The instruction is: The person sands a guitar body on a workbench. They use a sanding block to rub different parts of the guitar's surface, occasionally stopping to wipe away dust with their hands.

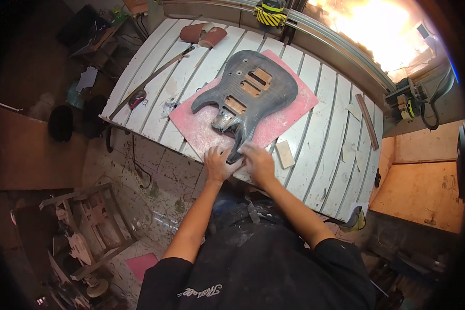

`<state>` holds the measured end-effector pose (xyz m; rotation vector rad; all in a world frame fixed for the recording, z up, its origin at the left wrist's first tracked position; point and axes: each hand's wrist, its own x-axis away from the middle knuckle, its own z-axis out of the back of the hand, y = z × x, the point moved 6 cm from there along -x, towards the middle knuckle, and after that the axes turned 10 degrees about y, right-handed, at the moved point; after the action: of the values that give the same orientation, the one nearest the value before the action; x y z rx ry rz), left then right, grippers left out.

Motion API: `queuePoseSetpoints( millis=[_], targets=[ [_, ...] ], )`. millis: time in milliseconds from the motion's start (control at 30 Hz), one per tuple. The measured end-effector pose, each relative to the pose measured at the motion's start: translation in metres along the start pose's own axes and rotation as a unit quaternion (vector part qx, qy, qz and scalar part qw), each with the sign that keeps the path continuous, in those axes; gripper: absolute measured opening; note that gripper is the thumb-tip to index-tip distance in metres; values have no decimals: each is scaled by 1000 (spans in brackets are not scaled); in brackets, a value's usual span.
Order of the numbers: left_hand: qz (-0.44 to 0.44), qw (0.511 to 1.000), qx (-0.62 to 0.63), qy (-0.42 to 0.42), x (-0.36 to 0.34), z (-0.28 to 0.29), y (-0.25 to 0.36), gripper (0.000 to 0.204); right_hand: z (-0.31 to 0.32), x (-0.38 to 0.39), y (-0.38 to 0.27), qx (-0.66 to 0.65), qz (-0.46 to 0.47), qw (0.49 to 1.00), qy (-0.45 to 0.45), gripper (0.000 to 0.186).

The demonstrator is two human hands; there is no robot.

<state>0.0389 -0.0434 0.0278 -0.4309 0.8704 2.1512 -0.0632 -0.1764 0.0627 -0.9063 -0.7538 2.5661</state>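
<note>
Grey-stained wooden electric guitar body [250, 90], with its routed pickup cavities showing bare wood, is being rested face up on a pink foam mat [289, 116] spread over the white slatted counter [320, 150]. Its lower edge, nearest the person, is being worked between both hands. The left hand [218, 163] is being pressed flat against the left side of that edge, fingers spread, nothing clenched in its grip. The right hand [258, 160] is being laid over the right side; whether a small abrasive piece is being pinched under its palm cannot be told. A pale rectangular wooden block [284, 154] is lying just beside it, untouched. Judging from this, even pressure and strokes along the curve are being called for, with the body being steadied so it is not sliding on the mat
</note>
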Motion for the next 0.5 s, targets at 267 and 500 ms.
queuePoseSetpoints(
  millis=[267,500],
  targets=[
    [2,1000,-16,9,5,-5,-10,48,-12,22,-22,-16,58,997,-40,32],
    [-10,1000,-3,19,1,0,-6,49,-14,32,-37,-19,30,999,-40,42]
  ],
)
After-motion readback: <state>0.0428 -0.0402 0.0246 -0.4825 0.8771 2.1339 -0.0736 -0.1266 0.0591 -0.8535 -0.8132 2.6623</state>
